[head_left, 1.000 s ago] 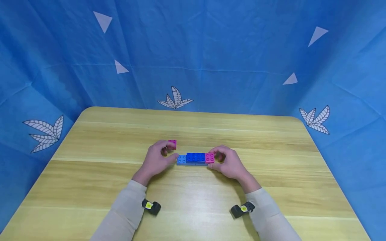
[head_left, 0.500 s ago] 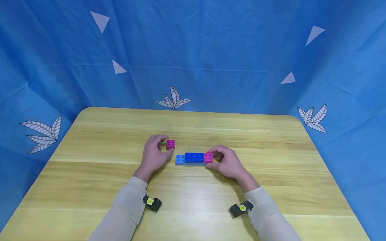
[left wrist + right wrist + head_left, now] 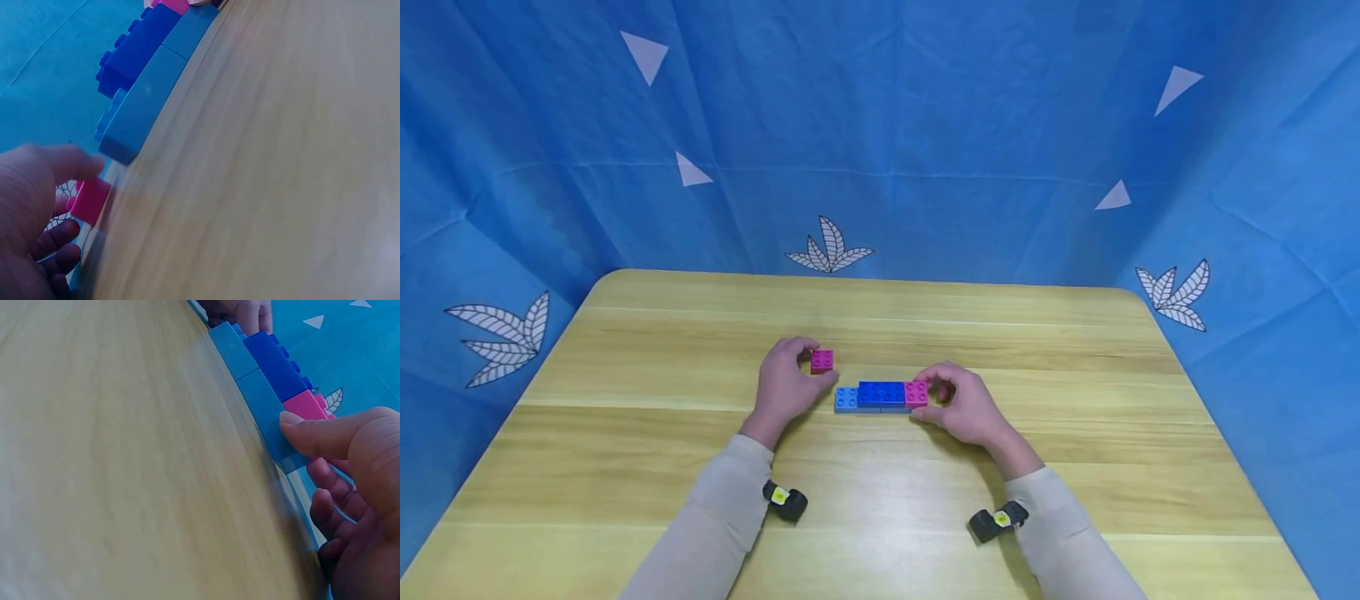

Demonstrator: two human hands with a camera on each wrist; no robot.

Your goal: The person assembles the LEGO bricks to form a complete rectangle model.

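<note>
A short built bar lies mid-table: two light blue bricks [image 3: 846,399] end to end below, a dark blue brick [image 3: 881,393] and a pink brick [image 3: 916,393] on top. The studs at the left end are bare. My right hand [image 3: 962,404] grips the bar's right end, its thumb on the front of the lower light blue brick in the right wrist view; the far fingertips are partly hidden behind. A loose magenta brick [image 3: 822,361] sits behind and left of the bar. My left hand [image 3: 786,385] is spread around it, forefinger at its far left, thumb just in front.
The wooden table [image 3: 880,517] has a blue cloth backdrop [image 3: 880,125] with leaf and triangle prints at its back and sides. A black wrist camera [image 3: 788,502] is strapped to the left sleeve, another wrist camera [image 3: 996,522] to the right.
My left hand has moved back and left from the bar's left end to the loose magenta brick. The right hand keeps its grip on the bar.
</note>
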